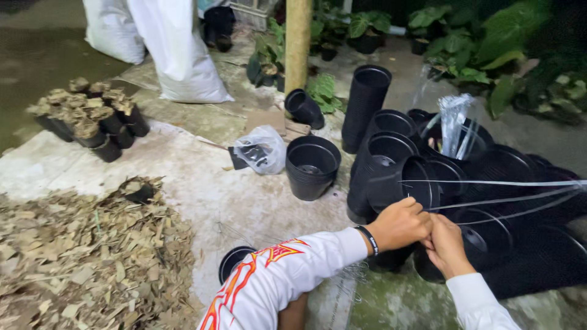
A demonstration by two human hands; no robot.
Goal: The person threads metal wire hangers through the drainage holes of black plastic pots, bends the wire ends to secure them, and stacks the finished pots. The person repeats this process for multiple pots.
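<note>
Both hands meet at the lower right, fingers closed together on thin clear plastic strips [501, 198]. The left hand [398, 224], in a white sleeve with red and orange flame print and a black wristband, curls shut over the strip ends; the right hand [448, 244] pinches them just beside it. The strips' long axis runs nearly level, pointing away to the right edge, across stacks of empty black plastic nursery pots [391, 168] lying tilted with mouths facing left. A lone upright stack of black pots [312, 165] stands empty nearby. At far left, small black pots filled with brown bark chips [92, 119] cluster above a loose heap of dry bark chips [92, 256]
</note>
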